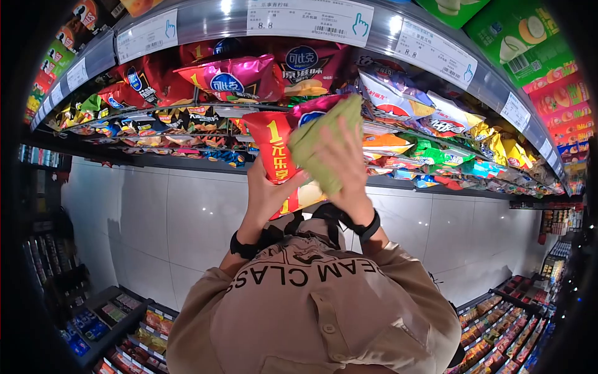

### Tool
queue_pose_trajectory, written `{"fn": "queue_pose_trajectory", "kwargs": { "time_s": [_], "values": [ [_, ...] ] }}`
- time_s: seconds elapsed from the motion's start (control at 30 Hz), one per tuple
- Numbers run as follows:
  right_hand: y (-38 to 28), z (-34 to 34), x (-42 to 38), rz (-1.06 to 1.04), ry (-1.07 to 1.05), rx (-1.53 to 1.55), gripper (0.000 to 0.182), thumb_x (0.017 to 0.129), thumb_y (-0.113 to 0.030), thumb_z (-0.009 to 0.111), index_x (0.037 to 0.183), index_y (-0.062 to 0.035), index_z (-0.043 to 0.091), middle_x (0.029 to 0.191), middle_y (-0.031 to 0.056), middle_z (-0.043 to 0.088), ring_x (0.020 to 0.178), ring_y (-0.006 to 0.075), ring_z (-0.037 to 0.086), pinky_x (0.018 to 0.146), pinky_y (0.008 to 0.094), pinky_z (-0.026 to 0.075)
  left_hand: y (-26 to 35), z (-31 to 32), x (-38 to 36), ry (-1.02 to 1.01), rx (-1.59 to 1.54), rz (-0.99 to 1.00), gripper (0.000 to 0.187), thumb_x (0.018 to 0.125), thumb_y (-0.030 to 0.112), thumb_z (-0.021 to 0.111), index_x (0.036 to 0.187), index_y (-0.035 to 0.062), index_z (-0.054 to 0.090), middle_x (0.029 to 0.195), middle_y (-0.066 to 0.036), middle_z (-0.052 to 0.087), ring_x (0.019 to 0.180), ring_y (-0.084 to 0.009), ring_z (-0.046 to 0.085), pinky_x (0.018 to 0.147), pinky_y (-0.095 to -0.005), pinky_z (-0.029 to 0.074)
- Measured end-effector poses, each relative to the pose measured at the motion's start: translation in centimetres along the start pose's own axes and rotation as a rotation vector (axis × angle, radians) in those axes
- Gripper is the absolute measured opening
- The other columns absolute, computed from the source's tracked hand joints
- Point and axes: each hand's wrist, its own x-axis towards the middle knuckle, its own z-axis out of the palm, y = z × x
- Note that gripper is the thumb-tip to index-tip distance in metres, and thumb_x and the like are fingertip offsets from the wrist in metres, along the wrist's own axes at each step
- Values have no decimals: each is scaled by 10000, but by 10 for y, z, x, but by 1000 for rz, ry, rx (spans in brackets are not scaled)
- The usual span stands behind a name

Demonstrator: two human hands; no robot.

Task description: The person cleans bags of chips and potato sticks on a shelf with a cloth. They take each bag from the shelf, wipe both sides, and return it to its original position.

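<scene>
My left hand [264, 198] grips a red and magenta chip bag [274, 142] by its lower side, holding it in front of the shelf. Another chip bag [305, 197], yellowish with a red patch, shows just below it between my hands. A green cloth [328, 134] lies under my right hand [344, 167], which presses it against the front of the red bag. The fingers of that hand are slightly smeared by motion. Behind the held bag, similar magenta chip bags [233, 78] stand on the shelf.
A curved-looking shelf edge [212, 25] with price labels [310, 20] runs across the top. White and purple snack bags [398, 96] fill the right side, and lower tiers hold more packets. Green boxes [514, 37] stand at upper right. Pale floor tiles [146, 218] stretch below; more shelves [504, 330] stand behind me.
</scene>
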Motion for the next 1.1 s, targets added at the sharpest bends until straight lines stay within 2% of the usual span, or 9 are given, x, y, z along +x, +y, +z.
{"fn": "queue_pose_trajectory", "kwargs": {
  "time_s": [0.13,0.33,0.47,0.53,0.6,0.67,0.7,0.87,1.1],
  "values": [
    [18,-15,16,303,25,462,533,622,114,534,1142,-1,546,1358,184,407,1284,346,348,1042,367,283,10,2,-2,101,67,65,466,676,70,775,1064,-20,534,917,-65,632,797,-96,598,708,-248,491],
    [22,-14,-62,689,-249,771,424,671,112,512,1084,25,540,1210,129,536,1149,192,481,978,314,356,-15,-33,-13,285,-242,-77,490,657,6,755,1076,-19,503,965,-75,605,820,-134,602,732,-260,501],
    [27,-23,-61,545,-243,973,441,714,87,471,1151,51,517,1252,152,516,1173,201,474,970,317,370,-30,-49,-19,212,-368,-32,539,642,-2,764,1105,-14,488,982,-78,605,829,-145,606,739,-260,502],
    [6,-29,-28,677,-80,845,550,709,48,465,1258,41,458,1320,168,460,1229,235,433,1008,345,337,-37,-54,-23,131,-406,-164,613,623,0,772,1148,-6,456,1007,-75,589,875,-149,595,746,-266,500],
    [4,-33,2,423,1,829,535,704,39,478,1239,16,497,1328,167,454,1254,275,410,1020,370,320,-43,-51,-21,107,-458,-85,681,641,-5,742,1222,18,388,1051,-75,559,910,-150,579,774,-274,490],
    [4,-40,14,174,-287,609,468,722,27,488,1182,-17,566,1332,156,451,1279,307,373,1049,396,271,-28,-43,-16,283,-612,-131,681,702,-29,640,1285,58,299,1075,-74,519,913,-145,559,818,-278,465],
    [-11,-38,13,336,-338,808,407,743,8,478,1124,-37,615,1329,139,459,1290,314,354,1063,411,244,-20,-44,-11,310,-650,-134,676,702,-22,640,1282,55,301,1069,-74,520,909,-149,560,807,-280,470],
    [5,-50,-17,298,-409,858,284,781,-33,531,1033,-16,660,1264,136,522,1246,300,415,1039,409,295,-36,-70,-3,292,-550,-3,629,699,11,641,1251,31,340,1070,-84,530,918,-172,575,788,-299,494],
    [-15,-41,4,411,29,664,381,709,37,560,1084,7,623,1280,166,501,1222,310,443,1015,411,317,-17,-30,-23,-161,23,39,520,654,139,797,1087,11,538,999,-79,616,888,-159,604,782,-296,488]
  ]
}}
